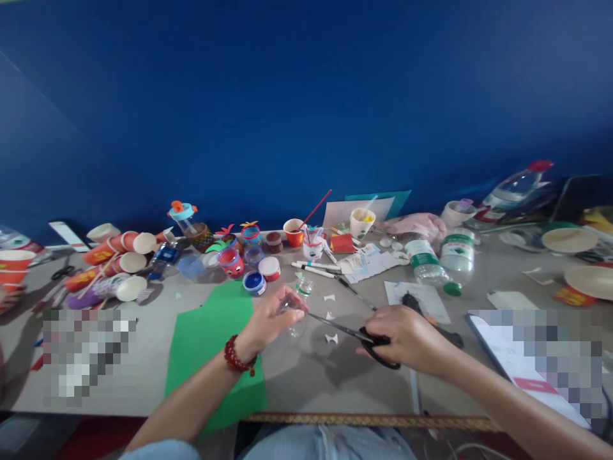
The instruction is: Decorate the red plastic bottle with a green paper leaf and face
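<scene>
My left hand [275, 318], with a red bead bracelet on its wrist, grips a clear plastic bottle piece [295, 327] above the table. My right hand [400, 335] has its fingers in the black handles of a pair of scissors [349, 331]. The scissors' blades point left and their tips are at the fingertips of my left hand, beside the plastic. A clear bottle neck with a green ring [304, 287] shows just behind my left hand. Small white paper scraps [331, 338] lie below the blades. Under my left forearm is a green paper sheet [211, 348].
Paint jars [255, 282], a red cup [294, 232] and markers [313, 269] stand or lie behind my hands. Two labelled bottles [457, 254] and a black glue gun [421, 306] are on the right. Stacked paper-cup rolls [110, 249] lie left. A person's hand [10, 298] shows at the left edge.
</scene>
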A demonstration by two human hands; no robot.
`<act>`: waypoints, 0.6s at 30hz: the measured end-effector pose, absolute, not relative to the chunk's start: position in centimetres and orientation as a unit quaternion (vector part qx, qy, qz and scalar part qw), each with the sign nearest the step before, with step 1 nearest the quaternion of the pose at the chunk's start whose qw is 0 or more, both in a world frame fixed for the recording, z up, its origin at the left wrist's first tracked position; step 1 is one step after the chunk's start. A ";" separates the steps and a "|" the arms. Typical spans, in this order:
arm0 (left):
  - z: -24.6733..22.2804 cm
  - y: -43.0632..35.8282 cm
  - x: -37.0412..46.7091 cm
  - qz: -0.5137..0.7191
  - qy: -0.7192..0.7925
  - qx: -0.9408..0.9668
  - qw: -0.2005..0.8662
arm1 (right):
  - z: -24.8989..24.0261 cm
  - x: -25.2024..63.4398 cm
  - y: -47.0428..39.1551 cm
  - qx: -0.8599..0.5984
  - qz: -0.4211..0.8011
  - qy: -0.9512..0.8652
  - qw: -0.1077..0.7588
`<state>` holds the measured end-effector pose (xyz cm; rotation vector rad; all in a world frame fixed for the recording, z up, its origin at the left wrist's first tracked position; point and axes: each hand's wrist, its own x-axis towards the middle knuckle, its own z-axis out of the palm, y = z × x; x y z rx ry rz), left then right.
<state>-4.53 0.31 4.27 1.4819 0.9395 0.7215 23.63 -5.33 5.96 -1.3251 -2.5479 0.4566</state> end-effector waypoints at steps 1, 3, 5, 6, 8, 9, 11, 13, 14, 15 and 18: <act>4.1 0.3 -4.6 0.309 0.397 0.624 0.599 | 6.0 23.6 -5.3 -0.456 0.161 -0.868 0.114; 3.9 0.4 -4.6 0.314 0.387 0.610 0.616 | 6.0 23.5 -5.4 -0.464 0.172 -0.861 0.112; 4.1 0.4 -4.6 0.319 0.384 0.610 0.615 | 5.9 23.4 -5.4 -0.469 0.177 -0.858 0.113; 4.3 0.3 -4.6 0.320 0.385 0.616 0.608 | 5.9 23.3 -5.5 -0.470 0.175 -0.858 0.114; 4.8 0.1 -4.5 0.316 0.392 0.631 0.590 | 6.1 23.1 -5.6 -0.477 0.161 -0.857 0.109; 5.0 0.0 -4.4 0.311 0.398 0.638 0.581 | 6.3 23.0 -5.7 -0.486 0.150 -0.855 0.100; 5.4 -0.2 -4.2 0.302 0.413 0.647 0.565 | 6.7 22.8 -5.9 -0.515 0.127 -0.845 0.073; 5.5 -0.3 -4.0 0.301 0.424 0.647 0.557 | 7.1 22.6 -6.1 -0.544 0.109 -0.830 0.045; 5.5 -0.4 -4.0 0.304 0.425 0.648 0.554 | 7.3 22.5 -6.1 -0.555 0.102 -0.825 0.036; 5.5 -0.4 -3.9 0.308 0.425 0.650 0.550 | 7.4 22.5 -6.2 -0.561 0.097 -0.822 0.032; 5.6 -0.3 -4.0 0.311 0.425 0.658 0.539 | 7.4 22.5 -6.2 -0.547 0.086 -0.831 0.048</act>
